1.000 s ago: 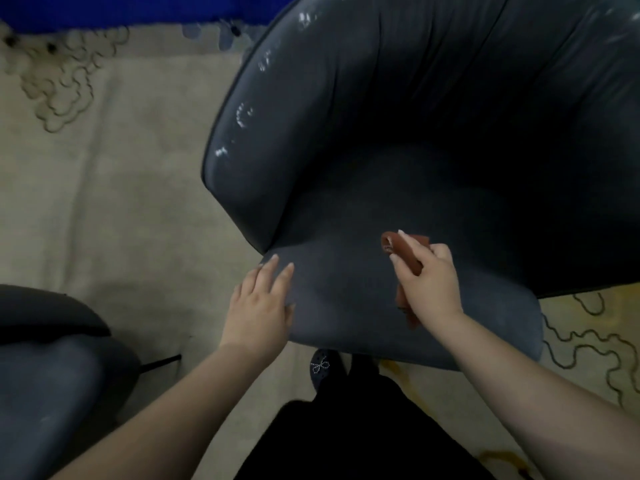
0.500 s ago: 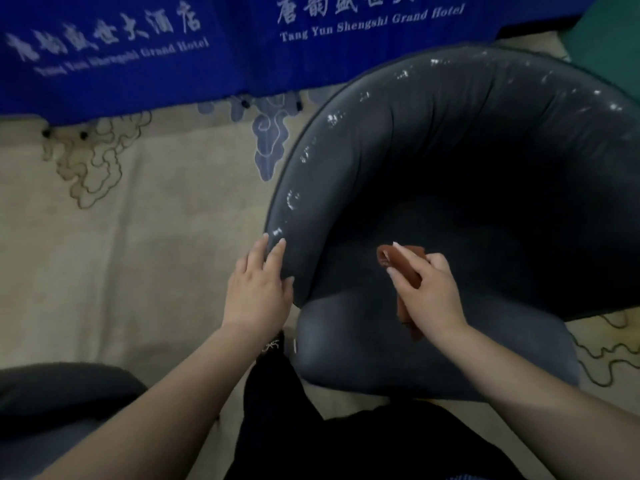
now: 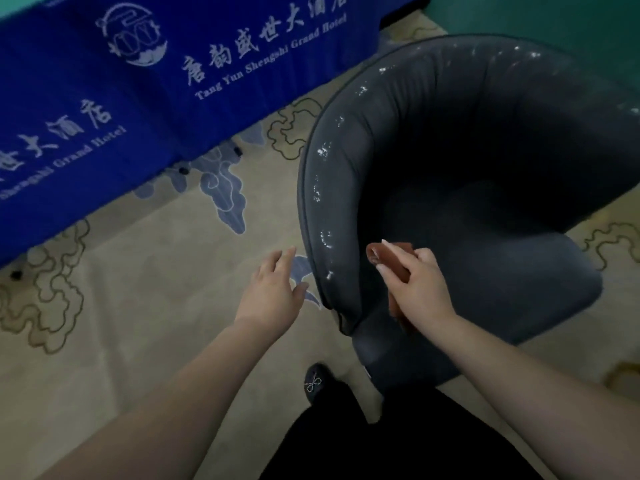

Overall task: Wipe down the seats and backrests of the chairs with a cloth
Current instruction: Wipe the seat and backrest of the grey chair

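A dark grey tub chair (image 3: pixel 450 140) with a curved backrest fills the right half of the view; white flecks dot its upper rim. My right hand (image 3: pixel 420 289) grips a folded reddish-brown cloth (image 3: pixel 389 258) against the inside of the chair's left arm, near the front end. My left hand (image 3: pixel 273 292) hovers with relaxed fingers just left of that arm, apart from it, holding nothing. The seat cushion (image 3: pixel 519 271) lies to the right of the cloth.
A blue table skirt (image 3: pixel 138 98) printed with white hotel lettering runs along the upper left. Beige patterned carpet (image 3: pixel 138 306) covers the floor. My dark shoe (image 3: pixel 313 381) and black trousers stand at the chair's front left corner.
The view has swung left and up, so the chair sits further right and the second chair at lower left is gone. My left hand has come off the chair's arm; my right still holds the cloth.
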The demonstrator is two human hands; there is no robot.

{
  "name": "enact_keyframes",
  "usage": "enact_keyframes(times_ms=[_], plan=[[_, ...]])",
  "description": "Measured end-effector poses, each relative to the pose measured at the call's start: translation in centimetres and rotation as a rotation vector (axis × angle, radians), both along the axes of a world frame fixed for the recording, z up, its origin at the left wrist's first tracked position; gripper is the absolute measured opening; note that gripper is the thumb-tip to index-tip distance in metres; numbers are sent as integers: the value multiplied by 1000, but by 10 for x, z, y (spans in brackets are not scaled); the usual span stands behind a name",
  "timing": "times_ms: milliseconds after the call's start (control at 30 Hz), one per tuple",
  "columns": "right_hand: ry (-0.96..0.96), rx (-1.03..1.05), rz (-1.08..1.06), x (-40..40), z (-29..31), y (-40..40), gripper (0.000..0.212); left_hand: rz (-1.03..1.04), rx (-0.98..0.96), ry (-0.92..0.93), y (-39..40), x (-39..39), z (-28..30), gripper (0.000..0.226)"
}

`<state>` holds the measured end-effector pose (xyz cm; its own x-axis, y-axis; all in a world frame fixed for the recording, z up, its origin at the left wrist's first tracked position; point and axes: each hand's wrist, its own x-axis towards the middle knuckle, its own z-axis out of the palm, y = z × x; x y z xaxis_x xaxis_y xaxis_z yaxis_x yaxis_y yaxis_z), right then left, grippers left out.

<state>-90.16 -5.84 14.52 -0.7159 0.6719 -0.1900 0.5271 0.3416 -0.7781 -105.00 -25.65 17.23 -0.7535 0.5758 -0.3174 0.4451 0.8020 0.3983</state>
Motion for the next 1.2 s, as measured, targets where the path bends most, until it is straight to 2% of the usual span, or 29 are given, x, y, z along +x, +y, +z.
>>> enact_keyframes(times_ms=[233,500,700,833,933,1033,1200], plan=[[50,-44,19,-5,-3,-3,45,79,85,-93,18,-19,-19,68],[-11,-115,-64,-17,-8,-15,47,-91,28,-173,41,-64,-24,82],[-58,-97,-295,-46,-13,-38,45,-311,-94,-200,56,-106,-27,92],[-71,-60,-492,-61,-13,-61,44,-382,-89,-241,57,-115,-31,95],[-69,-62,-593,-63,-15,-76,42,-409,-71,-222,60,-120,-31,88],[-40,-51,-629,-64,-18,-92,40,-405,-23,-167,61,-125,-31,81],[60,-66,-628,-61,-27,-107,50,-389,-35,-160,61,-129,-31,103]])
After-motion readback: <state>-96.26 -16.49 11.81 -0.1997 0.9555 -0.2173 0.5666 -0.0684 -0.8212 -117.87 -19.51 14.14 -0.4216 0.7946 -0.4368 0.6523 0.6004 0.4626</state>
